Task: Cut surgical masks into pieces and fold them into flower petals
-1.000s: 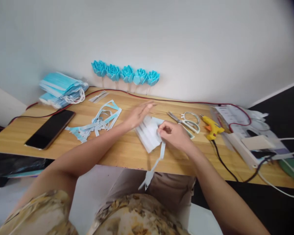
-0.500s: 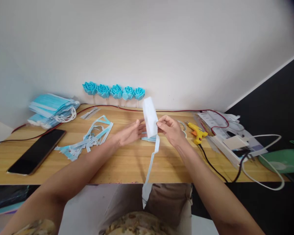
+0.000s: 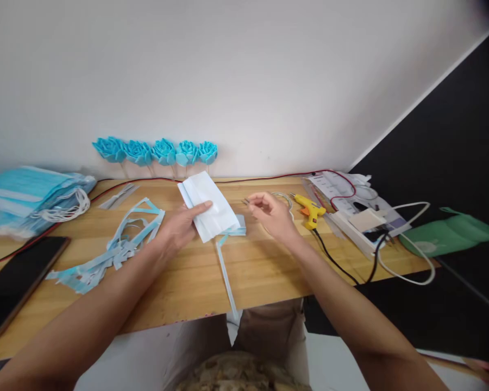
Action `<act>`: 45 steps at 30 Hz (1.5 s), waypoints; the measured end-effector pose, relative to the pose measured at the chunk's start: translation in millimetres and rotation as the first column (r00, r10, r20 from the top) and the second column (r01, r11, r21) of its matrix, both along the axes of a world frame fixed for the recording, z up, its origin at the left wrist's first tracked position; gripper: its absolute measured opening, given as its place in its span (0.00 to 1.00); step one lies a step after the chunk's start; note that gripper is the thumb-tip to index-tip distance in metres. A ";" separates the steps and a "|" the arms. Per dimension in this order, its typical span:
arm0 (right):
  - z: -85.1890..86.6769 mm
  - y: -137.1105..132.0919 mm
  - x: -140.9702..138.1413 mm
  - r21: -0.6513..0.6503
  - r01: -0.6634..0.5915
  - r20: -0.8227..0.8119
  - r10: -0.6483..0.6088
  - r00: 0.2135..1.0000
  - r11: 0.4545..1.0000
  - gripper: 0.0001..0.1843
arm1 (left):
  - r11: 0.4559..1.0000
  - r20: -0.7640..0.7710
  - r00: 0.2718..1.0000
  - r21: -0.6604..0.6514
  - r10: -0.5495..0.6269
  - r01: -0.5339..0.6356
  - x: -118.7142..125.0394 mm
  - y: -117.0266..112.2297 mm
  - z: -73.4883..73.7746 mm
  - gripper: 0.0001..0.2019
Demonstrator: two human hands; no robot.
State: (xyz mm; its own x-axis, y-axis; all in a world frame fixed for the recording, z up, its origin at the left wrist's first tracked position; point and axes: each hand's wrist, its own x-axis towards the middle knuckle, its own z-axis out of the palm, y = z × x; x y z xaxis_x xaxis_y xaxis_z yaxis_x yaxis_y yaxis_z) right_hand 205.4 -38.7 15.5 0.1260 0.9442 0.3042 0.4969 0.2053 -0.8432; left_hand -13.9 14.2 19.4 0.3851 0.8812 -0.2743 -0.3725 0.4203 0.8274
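My left hand (image 3: 179, 228) grips a white pleated mask sheet (image 3: 207, 205), thumb on top, lifted a little over the wooden table (image 3: 252, 271). A pale blue strip (image 3: 227, 277) trails from under the sheet across the table and over the front edge. My right hand (image 3: 269, 213) hovers just right of the sheet with its fingers loosely curled and apart, holding nothing. Scissors (image 3: 283, 198) lie mostly hidden behind that hand.
A yellow glue gun (image 3: 307, 209) with a black cord lies right of the scissors. Cut blue strips (image 3: 118, 247) pile at the left, a mask stack (image 3: 28, 198) and a phone (image 3: 14, 282) farther left. Blue fabric roses (image 3: 155, 152) lean on the wall. A power strip (image 3: 358, 228) and cables sit right.
My right hand let go of the white sheet, which passed to my left hand and tipped from upright to nearly flat. The view swung right.
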 end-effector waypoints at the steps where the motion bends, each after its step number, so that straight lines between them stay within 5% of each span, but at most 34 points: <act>1: 2.4 -1.3 14.7 0.011 0.059 0.073 -0.059 0.996 0.998 0.12 | 1.000 0.005 1.000 -0.007 0.031 -0.031 -0.8 1.2 2.3 0.16; 4: 8.2 -7.6 50.9 -0.055 0.127 0.470 -0.086 0.878 0.990 0.12 | 0.996 0.017 0.996 -0.027 0.085 -0.084 -3.2 4.7 7.0 0.16; 6: 8.2 -13.5 60.0 -0.159 0.144 0.737 0.021 0.675 0.977 0.15 | 0.994 0.025 0.995 -0.041 0.102 -0.100 -4.5 6.6 7.6 0.16; 9: 2.7 -20.3 53.7 -0.236 0.243 0.899 0.116 0.423 0.941 0.22 | 0.992 0.042 0.992 -0.054 0.115 -0.113 -5.8 9.2 5.2 0.16; 11: -1.9 -21.1 47.0 -0.223 0.273 0.919 0.109 0.378 0.936 0.23 | 0.992 0.059 0.991 -0.050 0.122 -0.119 -6.4 10.8 2.8 0.15; 13: -5.1 -19.4 45.9 -0.203 0.281 0.901 0.067 0.428 0.938 0.22 | 0.993 0.083 0.989 -0.038 0.119 -0.116 -7.0 12.4 0.5 0.14; 16: -6.0 -16.0 53.7 -0.232 0.292 0.733 -0.030 0.680 0.928 0.24 | 0.995 0.121 0.987 -0.014 0.102 -0.101 -7.8 14.6 -1.8 0.14; 19: -3.1 -13.5 55.6 -0.314 0.101 0.225 -0.030 0.974 0.944 0.28 | 0.996 0.145 0.985 -0.003 0.089 -0.089 -8.4 16.5 -3.1 0.16; 22: 2.1 -8.4 38.1 -0.256 -0.156 -0.336 0.063 0.940 0.954 0.27 | 0.997 0.150 0.986 -0.002 0.073 -0.074 -9.1 17.0 -3.9 0.18; 24: 5.1 -0.9 20.2 -0.250 -0.241 -0.461 0.104 0.881 0.938 0.27 | 0.998 0.136 0.989 -0.001 0.055 -0.056 -9.6 16.8 -5.3 0.17; 26: 7.0 9.4 4.5 -0.230 -0.247 -0.359 0.153 0.921 0.941 0.25 | 0.999 0.102 0.994 0.003 0.046 -0.047 -9.9 16.8 -7.8 0.16; 28: 8.1 19.2 -5.1 -0.097 -0.173 -0.014 0.172 0.985 0.980 0.22 | 0.998 0.041 0.997 0.008 0.068 -0.068 -9.7 17.4 -11.0 0.15; 31: 7.3 27.2 -7.8 0.192 -0.075 0.483 -0.028 0.875 0.978 0.18 | 0.993 -0.113 0.986 -0.002 0.119 -0.120 -10.0 18.9 -13.7 0.13; 35: 1.2 26.4 1.1 0.346 -0.062 0.629 -0.183 0.756 0.936 0.20 | 0.991 -0.427 0.904 0.128 0.010 0.050 -17.0 23.9 -10.3 0.12; 37: -2.0 25.3 5.6 0.369 -0.097 0.657 -0.186 0.730 0.925 0.21 | 0.918 -0.595 0.803 0.307 -0.021 0.252 -23.3 29.2 -7.3 0.16; 39: -4.4 25.0 7.6 0.375 -0.138 0.686 -0.174 0.706 0.917 0.20 | 0.807 -0.708 0.702 0.456 0.073 0.376 -28.9 35.3 -5.0 0.23; 41: -5.7 24.9 6.8 0.360 -0.168 0.721 -0.159 0.675 0.918 0.20 | 0.750 -0.713 0.657 0.568 0.243 0.339 -32.0 39.7 -3.6 0.25; 45: -6.2 23.2 1.2 0.328 -0.213 0.775 -0.133 0.618 0.920 0.20 | 0.608 -0.519 0.681 0.782 0.517 0.135 -30.8 39.4 -2.9 0.17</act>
State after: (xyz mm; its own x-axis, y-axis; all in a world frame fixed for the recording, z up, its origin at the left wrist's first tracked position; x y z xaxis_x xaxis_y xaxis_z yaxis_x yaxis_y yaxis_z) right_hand 206.7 -15.5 9.4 -0.3536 0.7402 0.5720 0.9012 0.4333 -0.0036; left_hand -44.7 53.6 16.6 0.1836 0.9001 0.3950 0.3983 -0.4355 0.8072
